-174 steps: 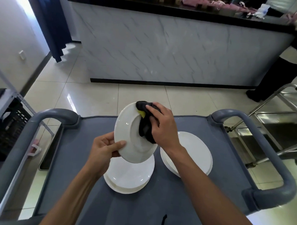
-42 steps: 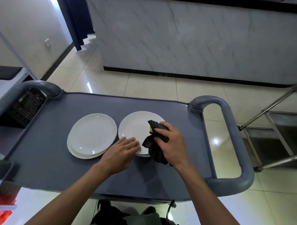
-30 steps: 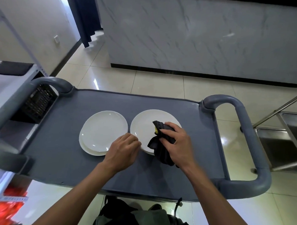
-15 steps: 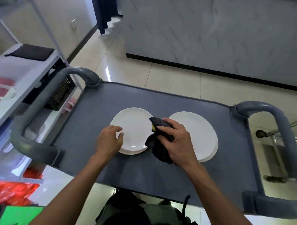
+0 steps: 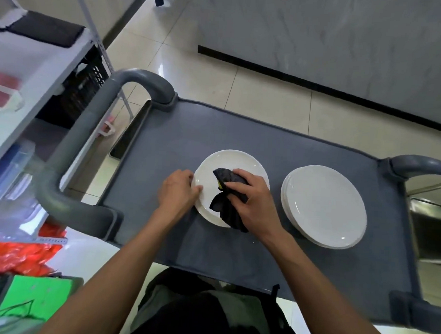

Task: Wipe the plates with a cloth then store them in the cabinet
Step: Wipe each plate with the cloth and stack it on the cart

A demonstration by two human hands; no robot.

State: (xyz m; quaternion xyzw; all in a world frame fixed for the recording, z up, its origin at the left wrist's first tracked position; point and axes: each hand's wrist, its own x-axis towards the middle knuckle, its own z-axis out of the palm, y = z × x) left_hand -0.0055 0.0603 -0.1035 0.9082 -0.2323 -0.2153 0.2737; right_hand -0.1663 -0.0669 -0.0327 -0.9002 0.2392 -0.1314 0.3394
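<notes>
A person looks down at a grey service cart (image 5: 241, 132) with rounded handles at both ends. Only forearms and hands show, reaching in from the bottom of the view.

At the centre of the cart top lies a round white plate (image 5: 229, 162), flat and face up; whether another plate lies under it cannot be told. To its three o'clock, apart from it with bare cart top between, sits a stack of white plates (image 5: 323, 206), also flat.

The right hand (image 5: 253, 203) lies over the five o'clock part of the centre plate, fingers curled round a bunched black cloth (image 5: 225, 205) with a small yellow tag, pressing it against the plate's face. The cloth trails over the plate's near rim onto the cart.

The left hand (image 5: 178, 190) is at the plate's nine o'clock edge, fingers curled with the tips touching the rim. It looks to be steadying or starting to lift the plate, but whether the fingers have got under the rim cannot be seen, so the hold is uncertain.

The relation that matters: the plate lies directly between the hands, rim at the left fingertips and face under the cloth. Being round, it has no long axis. The left hand is the nearer one for lifting; the right seems placed to wipe.

At nine o'clock of the cart stands a white metal shelving unit (image 5: 37, 58), a dark folded cloth (image 5: 46, 30) on top. No cabinet is clearly identifiable.
</notes>
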